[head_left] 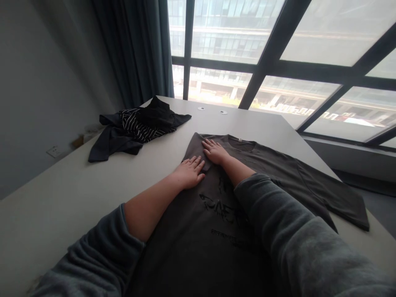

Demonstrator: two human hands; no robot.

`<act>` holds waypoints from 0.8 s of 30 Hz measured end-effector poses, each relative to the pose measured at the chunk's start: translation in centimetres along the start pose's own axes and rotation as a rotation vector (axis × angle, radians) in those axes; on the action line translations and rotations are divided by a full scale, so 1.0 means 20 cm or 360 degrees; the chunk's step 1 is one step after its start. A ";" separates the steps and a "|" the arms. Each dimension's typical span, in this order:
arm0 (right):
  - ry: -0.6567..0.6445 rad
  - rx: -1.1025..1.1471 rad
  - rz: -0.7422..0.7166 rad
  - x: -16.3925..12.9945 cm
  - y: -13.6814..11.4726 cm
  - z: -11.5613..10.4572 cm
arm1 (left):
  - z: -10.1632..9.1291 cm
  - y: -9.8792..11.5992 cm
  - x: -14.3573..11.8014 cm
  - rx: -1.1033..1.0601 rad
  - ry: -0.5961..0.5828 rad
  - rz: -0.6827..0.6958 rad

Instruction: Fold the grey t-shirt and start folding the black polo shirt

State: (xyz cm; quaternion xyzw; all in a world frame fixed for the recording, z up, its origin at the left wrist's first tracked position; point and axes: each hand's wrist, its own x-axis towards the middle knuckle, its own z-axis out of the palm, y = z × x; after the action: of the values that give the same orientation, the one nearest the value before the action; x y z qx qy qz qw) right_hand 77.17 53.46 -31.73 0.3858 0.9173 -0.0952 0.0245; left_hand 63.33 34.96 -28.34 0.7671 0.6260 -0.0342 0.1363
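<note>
A dark grey T-shirt [198,222] with black printed lettering lies spread on the white table, its collar toward the window. Its right-hand sleeve stretches out flat, while the left-hand sleeve is folded inward over the body. My left hand [191,171] rests palm down on that folded edge, fingers stretched out. Farther up, near the collar, my right hand [214,151] presses flat on the shirt with its fingers extended. Neither hand grips the cloth. My right forearm covers part of the print and the shirt's middle.
Toward the back left of the white table [62,198], a crumpled pile of dark clothes [145,123] includes a black piece with white lines. Two small round discs [223,112] sit near the far edge. Behind are a dark curtain [136,53] and large framed windows [225,37].
</note>
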 end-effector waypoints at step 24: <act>0.0050 0.0030 -0.0033 -0.01 0.00 0.01 | 0.13 0.14 -0.60 -0.0096 0.0083 0.0889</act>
State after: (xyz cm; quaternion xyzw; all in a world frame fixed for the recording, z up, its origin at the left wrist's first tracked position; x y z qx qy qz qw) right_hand 77.21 53.30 -31.81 0.3778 0.9206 -0.0982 0.0055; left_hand 63.81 22.33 -27.57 0.9061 0.3943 0.0431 0.1472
